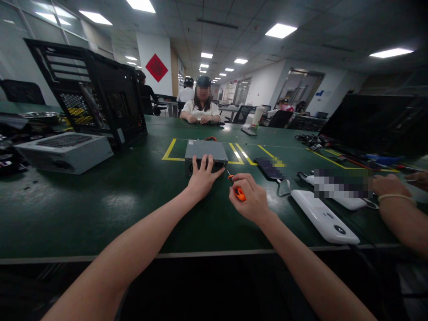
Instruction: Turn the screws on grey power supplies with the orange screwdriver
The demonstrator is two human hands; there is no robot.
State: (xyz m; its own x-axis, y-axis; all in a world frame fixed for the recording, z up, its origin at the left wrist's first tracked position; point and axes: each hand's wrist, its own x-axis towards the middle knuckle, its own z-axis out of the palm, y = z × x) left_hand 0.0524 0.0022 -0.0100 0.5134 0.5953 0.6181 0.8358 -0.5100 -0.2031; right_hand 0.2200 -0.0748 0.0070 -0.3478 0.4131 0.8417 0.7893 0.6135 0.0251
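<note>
At twelve o'clock my left hand spreads fingers over a grey box; my right hand grips an orange-handled screwdriver.

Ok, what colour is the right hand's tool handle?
Tool handle: mainly orange where visible, best in the head view.

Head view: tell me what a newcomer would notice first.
Likely the orange-handled screwdriver in the right hand, pointing at the grey metal box under the left hand. Next, the tall black computer case, left of that box. Beyond, a red diamond-shaped sign on a white pillar.
</note>
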